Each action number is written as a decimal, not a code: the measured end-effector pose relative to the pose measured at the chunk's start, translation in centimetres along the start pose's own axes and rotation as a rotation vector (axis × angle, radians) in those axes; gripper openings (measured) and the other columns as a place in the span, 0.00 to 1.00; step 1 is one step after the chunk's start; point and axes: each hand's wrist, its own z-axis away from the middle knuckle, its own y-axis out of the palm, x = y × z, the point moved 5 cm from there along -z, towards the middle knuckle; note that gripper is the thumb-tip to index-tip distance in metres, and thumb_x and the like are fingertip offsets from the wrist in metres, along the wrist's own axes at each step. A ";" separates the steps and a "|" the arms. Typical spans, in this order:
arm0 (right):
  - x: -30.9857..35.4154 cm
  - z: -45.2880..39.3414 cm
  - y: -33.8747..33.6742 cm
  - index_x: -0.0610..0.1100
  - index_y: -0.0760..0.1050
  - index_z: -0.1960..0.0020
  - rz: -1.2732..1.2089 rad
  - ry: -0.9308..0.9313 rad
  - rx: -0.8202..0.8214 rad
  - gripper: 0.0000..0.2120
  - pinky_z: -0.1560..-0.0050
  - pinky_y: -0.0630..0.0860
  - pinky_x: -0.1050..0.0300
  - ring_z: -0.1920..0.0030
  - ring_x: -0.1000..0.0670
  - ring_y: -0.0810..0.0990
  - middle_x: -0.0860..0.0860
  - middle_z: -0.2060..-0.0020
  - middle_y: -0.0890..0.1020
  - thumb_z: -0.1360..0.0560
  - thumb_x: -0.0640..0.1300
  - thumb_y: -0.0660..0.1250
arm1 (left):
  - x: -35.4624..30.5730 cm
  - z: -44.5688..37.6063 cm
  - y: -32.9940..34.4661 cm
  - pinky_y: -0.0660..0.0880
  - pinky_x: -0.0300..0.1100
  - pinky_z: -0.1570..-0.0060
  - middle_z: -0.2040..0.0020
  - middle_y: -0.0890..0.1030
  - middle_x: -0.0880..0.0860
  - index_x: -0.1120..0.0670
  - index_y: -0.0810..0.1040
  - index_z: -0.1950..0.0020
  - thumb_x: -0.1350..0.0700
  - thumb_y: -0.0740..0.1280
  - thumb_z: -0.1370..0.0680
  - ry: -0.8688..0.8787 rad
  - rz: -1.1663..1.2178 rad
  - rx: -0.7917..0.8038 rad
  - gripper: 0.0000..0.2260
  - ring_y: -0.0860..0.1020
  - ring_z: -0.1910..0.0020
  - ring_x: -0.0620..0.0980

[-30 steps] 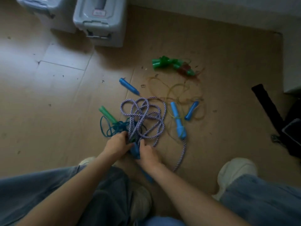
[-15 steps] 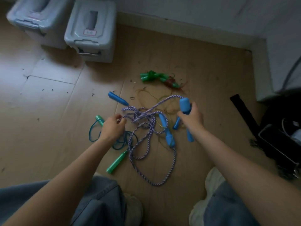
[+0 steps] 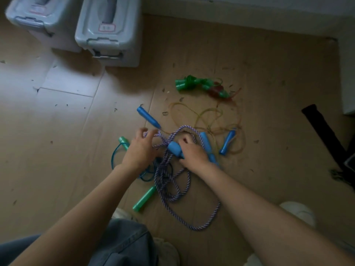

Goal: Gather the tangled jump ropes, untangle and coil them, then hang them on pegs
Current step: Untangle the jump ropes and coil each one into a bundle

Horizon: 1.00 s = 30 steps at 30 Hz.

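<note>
Jump ropes [image 3: 172, 181] lie tangled on the wooden floor [image 3: 269, 73] between the person's feet. Left hand [image 3: 139, 150] pinches a purple-white strand with curled fingers; right hand [image 3: 193, 153] grips a blue handle [image 3: 174, 148] amid the loops

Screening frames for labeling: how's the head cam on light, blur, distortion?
Head view: dim overall, with a bright patch on the floor at left; wide-angle bend shows at the bins and wall edge; slight motion softness on the left hand and its fingers; the purple rope and blue handle in the right hand stay readable; no glare.
</note>
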 end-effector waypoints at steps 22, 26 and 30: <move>-0.4 20.4 -32.9 0.43 0.67 0.65 -1.063 0.014 -0.808 0.12 0.83 0.60 0.68 0.85 0.58 0.64 0.54 0.83 0.72 0.29 0.30 0.63 | -14.0 8.6 -23.8 0.63 0.31 0.83 0.76 0.69 0.48 0.55 0.74 0.61 0.55 0.61 0.21 0.204 0.382 0.051 0.10 0.66 0.79 0.44; 1.5 25.4 -32.8 0.42 0.72 0.57 -0.471 -0.019 -0.628 0.07 0.81 0.67 0.67 0.83 0.60 0.71 0.47 0.70 0.78 0.30 0.33 0.68 | -17.2 13.4 -30.1 0.53 0.27 0.86 0.80 0.62 0.44 0.55 0.71 0.61 0.55 0.58 0.20 0.315 1.242 -0.050 0.11 0.58 0.84 0.38; 0.7 27.6 -29.3 0.42 0.70 0.36 0.079 0.147 -0.161 0.25 0.49 0.74 0.54 0.46 0.49 0.77 0.44 0.41 0.76 0.29 0.46 0.72 | -20.7 17.0 -34.0 0.52 0.29 0.85 0.79 0.62 0.43 0.55 0.74 0.57 0.56 0.59 0.20 0.467 1.326 -0.118 0.08 0.58 0.83 0.38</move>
